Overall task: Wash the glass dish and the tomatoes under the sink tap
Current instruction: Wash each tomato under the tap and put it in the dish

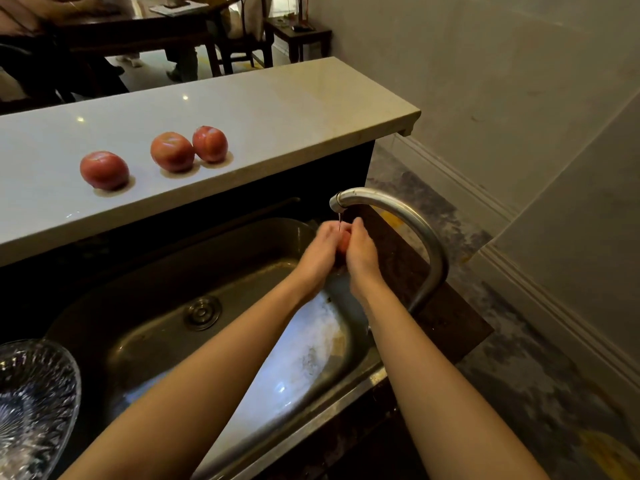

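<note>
My left hand (320, 249) and my right hand (362, 252) are cupped together around one tomato (343, 244), of which only a red sliver shows between the palms. A thin stream of water falls on it from the spout of the curved metal tap (408, 216). Both hands hover over the right end of the steel sink (162, 299). Three more tomatoes lie on the raised white counter: one at the left (104, 170), one in the middle (172, 151), one to its right (210, 144). The ribbed glass dish (33, 403) rests at the sink's left edge.
The white counter (277, 109) runs behind the sink and ends at the right. The sink drain (202, 311) is left of my arms. Beyond the counter are a dark wooden table (138, 26), chairs and seated people. A marbled floor lies to the right.
</note>
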